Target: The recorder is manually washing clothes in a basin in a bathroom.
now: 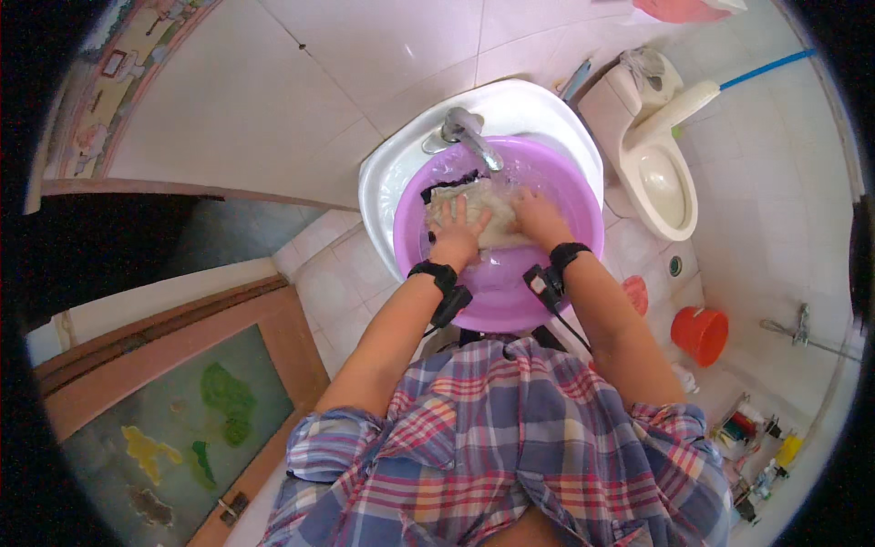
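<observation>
A wet beige cloth (499,230) with a dark edge lies in water inside a purple basin (497,305). My left hand (457,240) presses on the cloth's left part, fingers spread. At the cloth's right side, my right hand (540,219) is closed on it with curled fingers; its fingertips are partly hidden and slightly blurred. Above the basin's far side hangs a chrome faucet (474,139), its spout over the cloth. Both wrists wear black straps with small devices.
The basin rests in a white sink (383,196). To the right stand a cream toilet (658,187) and an orange-red bucket (700,335). Several bottles and small items line the lower right wall. A brown-framed door (301,333) stands at the left.
</observation>
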Available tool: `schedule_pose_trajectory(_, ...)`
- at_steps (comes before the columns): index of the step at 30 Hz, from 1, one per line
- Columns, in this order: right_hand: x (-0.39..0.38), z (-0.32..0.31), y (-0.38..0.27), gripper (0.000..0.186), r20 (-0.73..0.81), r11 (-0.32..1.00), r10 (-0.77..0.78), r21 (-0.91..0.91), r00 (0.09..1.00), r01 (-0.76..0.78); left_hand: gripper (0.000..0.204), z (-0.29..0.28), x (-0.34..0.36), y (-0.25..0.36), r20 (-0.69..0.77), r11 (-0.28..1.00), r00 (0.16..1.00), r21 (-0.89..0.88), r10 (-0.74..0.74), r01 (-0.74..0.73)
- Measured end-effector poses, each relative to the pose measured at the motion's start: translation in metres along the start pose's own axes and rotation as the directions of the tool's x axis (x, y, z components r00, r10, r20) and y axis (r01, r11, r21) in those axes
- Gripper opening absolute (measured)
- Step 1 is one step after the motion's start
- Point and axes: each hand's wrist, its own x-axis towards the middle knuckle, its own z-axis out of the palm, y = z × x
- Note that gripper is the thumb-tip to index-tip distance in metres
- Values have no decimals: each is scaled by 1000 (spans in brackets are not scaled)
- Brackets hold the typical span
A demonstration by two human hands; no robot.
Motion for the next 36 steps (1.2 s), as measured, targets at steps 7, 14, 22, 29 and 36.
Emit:
schedule_pose_trajectory(7,19,2,14,64,-76,966,194,-161,978,-204,91,-3,36,-12,298,995,953,-98,56,-28)
schedule_pose_trajectory(14,-2,-51,32,40,-6,901,94,425,996,-82,76,3,-3,-39,126,967,972,-185,200,-175)
schedule_pose_trajectory(22,16,-13,36,31,-335,980,80,197,939,-13,68,-51,-20,-3,202,992,974,55,104,-118)
schedule_pose_trajectory(29,19,19,10,43,-91,995,61,-74,994,-68,75,-31,-18,2,-10,998,999,-38,48,-49)
schedule_pose_trajectory(36,12,1,0,51,-39,980,172,-94,984,-175,53,12,12,-8,-222,987,972,-122,74,-104)
